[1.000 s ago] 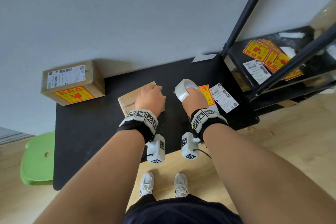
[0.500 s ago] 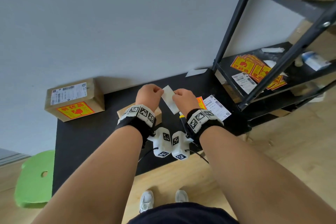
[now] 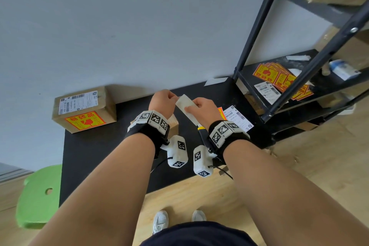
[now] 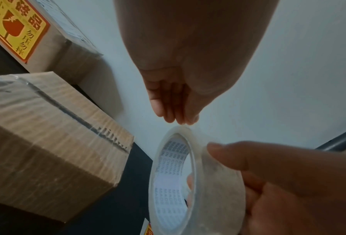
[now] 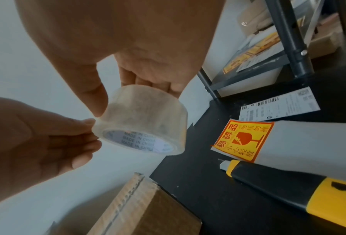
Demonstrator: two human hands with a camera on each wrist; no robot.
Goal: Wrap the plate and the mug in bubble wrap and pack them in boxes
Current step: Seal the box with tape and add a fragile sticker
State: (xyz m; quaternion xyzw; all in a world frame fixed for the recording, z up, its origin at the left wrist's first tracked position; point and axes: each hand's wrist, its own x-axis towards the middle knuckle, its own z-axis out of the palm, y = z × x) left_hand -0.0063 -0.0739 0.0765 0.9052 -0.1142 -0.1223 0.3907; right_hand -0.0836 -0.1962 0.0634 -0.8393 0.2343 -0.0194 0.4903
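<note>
A clear tape roll point(image 3: 185, 106) is held up over the black table point(image 3: 99, 156) between both hands. My right hand point(image 3: 192, 106) grips it, thumb on the outer face point(image 5: 143, 117) and fingers behind. The bunched fingertips of my left hand point(image 4: 178, 120) pinch at the roll's rim point(image 4: 180, 128). Below my left wrist sits a small taped cardboard box point(image 4: 47, 143), mostly hidden in the head view point(image 3: 174, 124). A second sealed box point(image 3: 83, 108) with a shipping label and a fragile sticker stands at the table's back left. No plate or mug shows.
A yellow-and-black utility knife point(image 5: 288, 187) lies on the table under my right wrist, beside a fragile sticker point(image 5: 244, 139) and a shipping label point(image 5: 278, 105). A black metal shelf point(image 3: 289, 78) with more stickers stands right. A green stool point(image 3: 38, 195) sits left.
My left hand left the small box and came up to the tape roll. My right hand lifted the roll off the table's level; both hands now hold it together.
</note>
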